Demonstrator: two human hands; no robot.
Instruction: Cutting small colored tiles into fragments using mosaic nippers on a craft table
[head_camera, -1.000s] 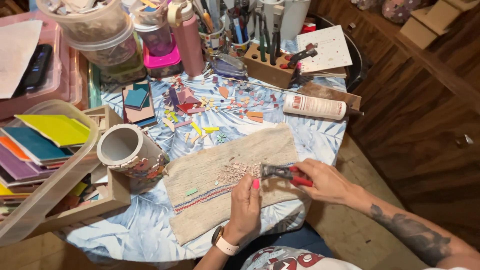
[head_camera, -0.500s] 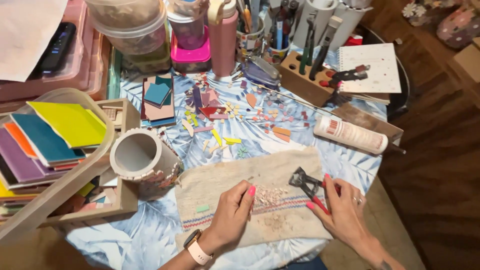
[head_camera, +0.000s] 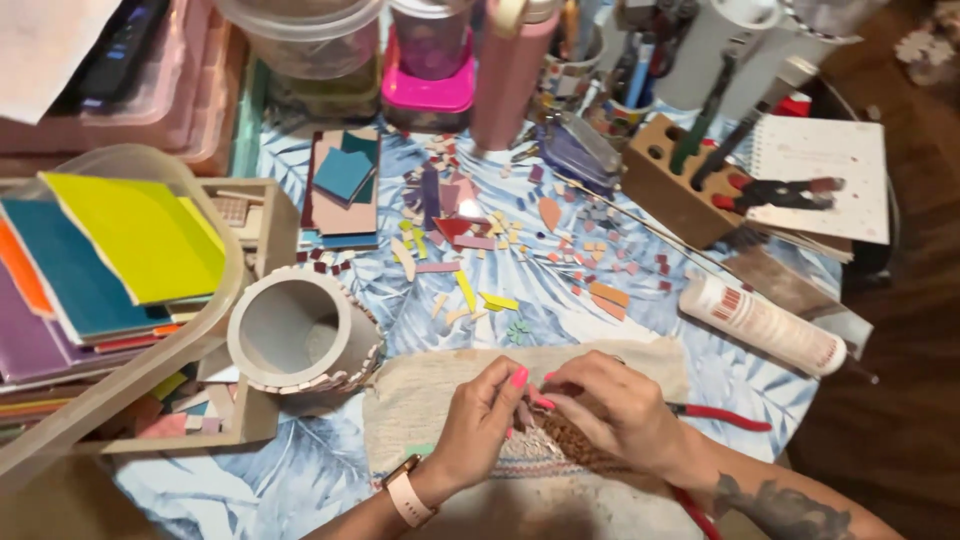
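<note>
Up and left of your hands you have a white cylinder (head_camera: 300, 340) lying on its side and a clear tub of coloured sheets (head_camera: 110, 260); to their right a white glue bottle (head_camera: 765, 325); farther beyond, scattered tile shards (head_camera: 500, 250), a wooden tool block (head_camera: 680, 185) and a spiral notebook (head_camera: 825, 170).

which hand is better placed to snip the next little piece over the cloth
Probably the right hand: it holds the red-handled nippers above the beige cloth. The left hand has no tool; its fingertips meet the right hand's.
</note>
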